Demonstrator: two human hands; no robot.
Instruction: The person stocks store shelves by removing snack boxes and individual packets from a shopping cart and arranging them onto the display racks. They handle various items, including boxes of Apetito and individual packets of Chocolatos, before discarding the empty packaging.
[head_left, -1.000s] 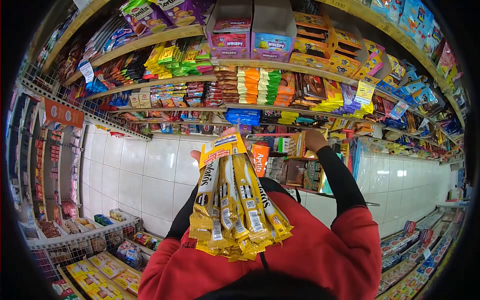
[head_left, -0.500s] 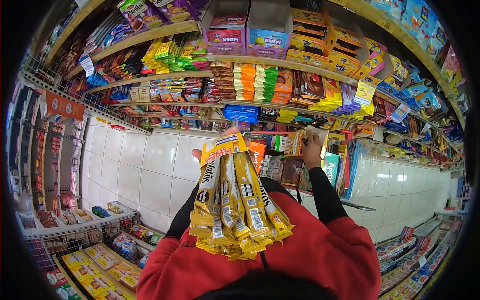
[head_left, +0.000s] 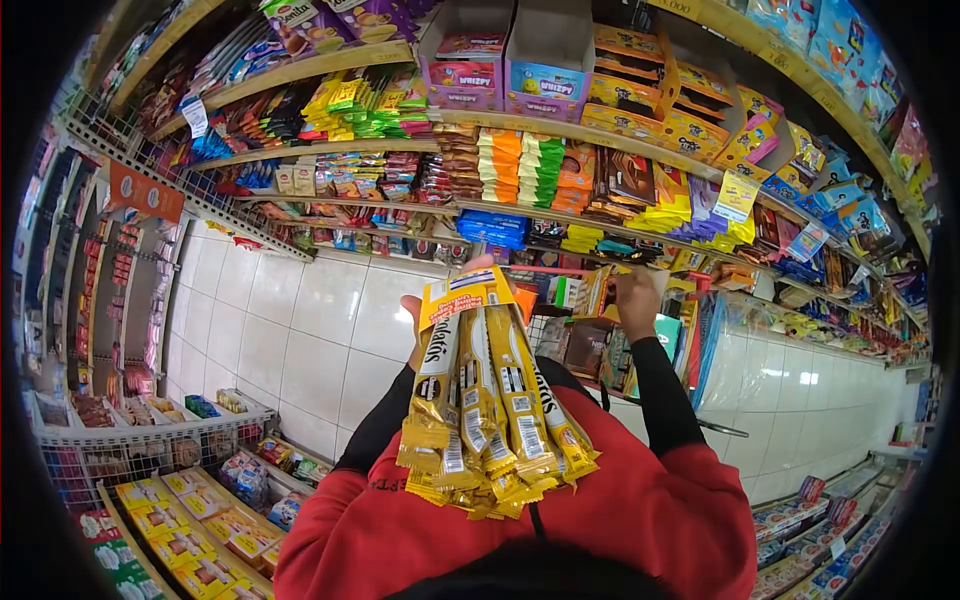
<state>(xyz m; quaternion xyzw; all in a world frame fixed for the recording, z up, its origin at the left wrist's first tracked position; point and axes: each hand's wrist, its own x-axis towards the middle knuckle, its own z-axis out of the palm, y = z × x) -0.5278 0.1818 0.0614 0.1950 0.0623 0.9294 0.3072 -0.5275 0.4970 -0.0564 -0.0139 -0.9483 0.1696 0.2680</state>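
Observation:
A hanging bunch of yellow stick packets (head_left: 490, 390), joined under a yellow and red header card, is held in my left hand (head_left: 412, 306). Most of that hand is behind the bunch; a thumb and some fingertips show around the card. My right hand (head_left: 637, 300) is over a basket (head_left: 552, 268) with a pinkish-red rim, beside boxed goods. Its fingers look curled, but what they hold, if anything, cannot be made out. Inside the basket are a brown box (head_left: 584, 345) and a teal packet (head_left: 667, 333).
Shelves of packaged snacks (head_left: 560, 125) run across the front. At the left stand a wire rack (head_left: 150, 435) and yellow boxes (head_left: 205, 510). White floor tiles (head_left: 300, 330) show below the shelves. More boxed goods (head_left: 830, 530) lie at the lower right.
The view has shifted slightly, so shelves and packets appear further right and a little lower. My right hand has shifted slightly over the basket; my left hand still holds the bunch.

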